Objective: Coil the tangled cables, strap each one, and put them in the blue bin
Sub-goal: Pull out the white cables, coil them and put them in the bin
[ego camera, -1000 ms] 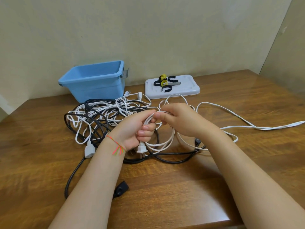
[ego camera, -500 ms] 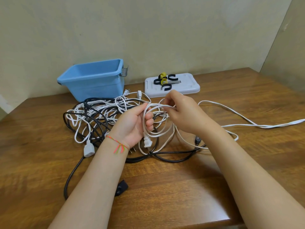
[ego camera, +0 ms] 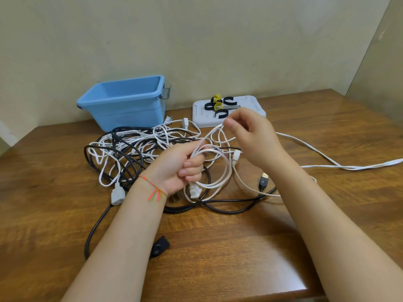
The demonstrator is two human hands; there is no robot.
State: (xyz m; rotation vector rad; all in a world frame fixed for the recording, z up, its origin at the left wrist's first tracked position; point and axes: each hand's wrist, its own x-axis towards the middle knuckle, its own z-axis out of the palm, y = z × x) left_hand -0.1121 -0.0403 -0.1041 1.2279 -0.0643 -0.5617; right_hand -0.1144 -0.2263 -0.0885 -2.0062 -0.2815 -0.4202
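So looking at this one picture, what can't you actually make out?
- Blue bin, head view: its floor is hidden behind its own front wall, so any contents cannot be told.
- White cable: runs off the right edge; its end is cut off.
- Left hand: curled fingers hide how many loops it holds.
- Straps on the white tray: too small to count surely.

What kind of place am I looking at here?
Probably a plain indoor desk or worktable in a corner: a wooden tabletop against bare beige walls, with only a blue bin and tangled cables on it.
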